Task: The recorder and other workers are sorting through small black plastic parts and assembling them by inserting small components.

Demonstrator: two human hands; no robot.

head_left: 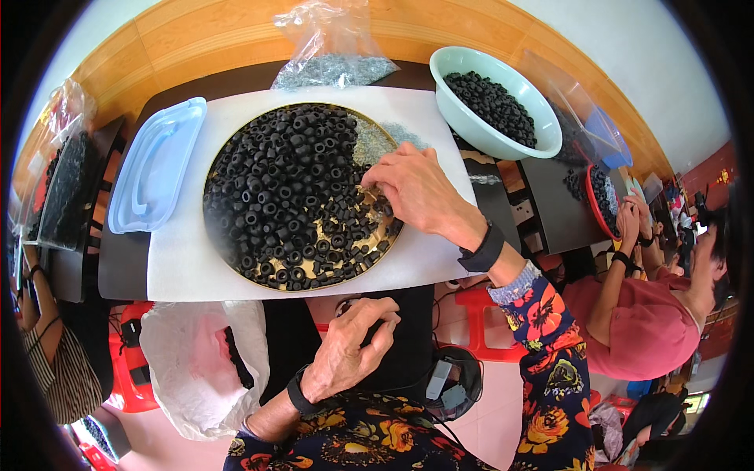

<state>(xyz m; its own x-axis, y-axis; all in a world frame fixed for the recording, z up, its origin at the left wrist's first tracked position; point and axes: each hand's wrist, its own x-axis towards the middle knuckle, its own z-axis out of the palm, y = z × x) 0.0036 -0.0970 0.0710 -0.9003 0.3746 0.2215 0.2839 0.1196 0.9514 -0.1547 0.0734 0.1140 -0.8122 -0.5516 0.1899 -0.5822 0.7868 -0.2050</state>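
We see the dark worktop (126, 267) under a white sheet (196, 259), and on the sheet's middle a round tray (389, 235) heaped with black rubber rings (290, 188). A pale green bowl (487, 137) of more rings sits at the far right corner, a blue lid (157, 165) along the left edge. Our right hand (420, 192) rests on the tray's right rim, fingers curled, pinching among the rings. Our left hand (349, 345) hovers below the near edge, fingertips closed on a small dark piece (375, 328)
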